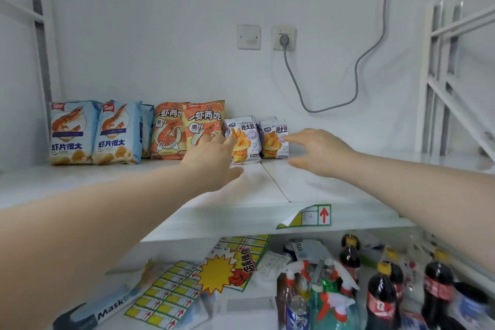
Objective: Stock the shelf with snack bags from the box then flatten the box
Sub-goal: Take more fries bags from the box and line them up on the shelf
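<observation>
Snack bags stand in a row at the back of the white shelf (321, 187): blue prawn-chip bags (72, 132), orange prawn bags (187, 128), and two small purple-and-white potato-stick bags (245, 139) (273, 139). My left hand (211, 161) reaches in with fingers spread, its fingertips at the left small bag's left edge. My right hand (318, 150) is open beside the right small bag, fingertips touching its right edge. Neither hand holds anything. The box is not in view.
A grey cable (294, 83) hangs from a wall socket (284, 37) behind the shelf. The lower shelf holds dark soda bottles (380, 300), spray bottles (332, 300), price-label sheets (171, 295) and a mask box (107, 311). White frame posts (439, 75) stand at right.
</observation>
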